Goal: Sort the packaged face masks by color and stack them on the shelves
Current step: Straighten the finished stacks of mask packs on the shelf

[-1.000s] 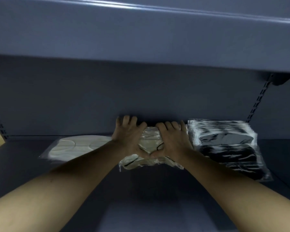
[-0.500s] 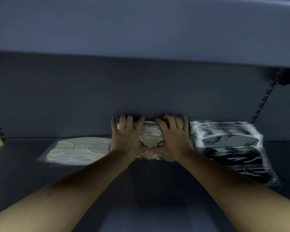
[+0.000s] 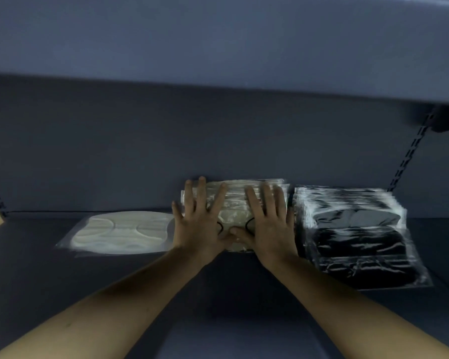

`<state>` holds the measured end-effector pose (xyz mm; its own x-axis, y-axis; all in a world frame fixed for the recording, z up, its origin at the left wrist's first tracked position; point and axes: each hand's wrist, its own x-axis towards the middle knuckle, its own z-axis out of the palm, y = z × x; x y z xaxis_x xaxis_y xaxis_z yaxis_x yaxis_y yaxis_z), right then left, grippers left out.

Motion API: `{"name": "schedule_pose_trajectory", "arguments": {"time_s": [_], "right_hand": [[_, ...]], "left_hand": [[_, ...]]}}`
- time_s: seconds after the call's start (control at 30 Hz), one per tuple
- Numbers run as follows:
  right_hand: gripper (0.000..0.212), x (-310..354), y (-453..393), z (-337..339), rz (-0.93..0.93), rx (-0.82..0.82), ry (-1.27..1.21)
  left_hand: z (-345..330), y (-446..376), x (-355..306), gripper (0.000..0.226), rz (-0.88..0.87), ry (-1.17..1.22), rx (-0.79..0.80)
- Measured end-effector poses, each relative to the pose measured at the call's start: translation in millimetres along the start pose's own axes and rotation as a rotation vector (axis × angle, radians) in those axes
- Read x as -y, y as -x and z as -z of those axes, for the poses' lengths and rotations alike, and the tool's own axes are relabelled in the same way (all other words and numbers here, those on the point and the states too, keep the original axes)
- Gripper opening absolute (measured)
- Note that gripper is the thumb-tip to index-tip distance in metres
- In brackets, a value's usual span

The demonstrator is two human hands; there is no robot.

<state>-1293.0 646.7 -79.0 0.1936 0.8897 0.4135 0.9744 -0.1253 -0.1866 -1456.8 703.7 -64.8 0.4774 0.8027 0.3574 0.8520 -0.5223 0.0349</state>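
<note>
Both hands lie flat with fingers spread, the left hand (image 3: 195, 224) and right hand (image 3: 268, 226) pressing the beige mask stack (image 3: 233, 203) on the shelf (image 3: 49, 275), between one white mask pack (image 3: 122, 233) and the black mask stack (image 3: 353, 234), with no writing readable.

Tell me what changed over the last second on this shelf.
Both hands, left and right, pushed the beige mask stack back toward the shelf's rear wall, and their fingers went from cupping it to lying spread flat on top. The stack now sits squared beside the black stack. The black stack and the single white pack on the shelf did not move.
</note>
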Motion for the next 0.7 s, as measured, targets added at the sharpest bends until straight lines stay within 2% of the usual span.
{"name": "schedule_pose_trajectory", "arguments": {"time_s": [0.07, 0.2, 0.33, 0.5, 0.6, 0.7], "right_hand": [[0.099, -2.2, -4.3, 4.8, 0.010, 0.012, -0.054], [0.102, -4.7, 6.1, 6.5, -0.006, -0.134, -0.176], [0.105, -6.5, 15.2, -3.8, -0.004, -0.119, -0.178], [0.117, -9.3, 9.9, -2.8, 0.028, -0.021, -0.124], [0.117, -12.9, 8.6, -0.2, 0.065, -0.023, -0.117], [0.116, -16.0, 8.2, 0.3, 0.089, -0.035, -0.139]], "left_hand": [[1.9, -1.1, 0.6, 0.108, 0.004, 0.070, 0.002], [1.2, 12.2, 3.6, 0.121, 0.068, 0.244, -0.145], [0.0, 23.1, -0.3, 0.132, 0.196, 0.442, -0.091], [1.9, 13.7, 0.3, 0.130, 0.172, 0.430, -0.085], [4.1, 11.4, 3.1, 0.123, 0.083, 0.360, -0.105], [2.7, 13.9, 2.4, 0.117, 0.091, 0.400, -0.148]]}}
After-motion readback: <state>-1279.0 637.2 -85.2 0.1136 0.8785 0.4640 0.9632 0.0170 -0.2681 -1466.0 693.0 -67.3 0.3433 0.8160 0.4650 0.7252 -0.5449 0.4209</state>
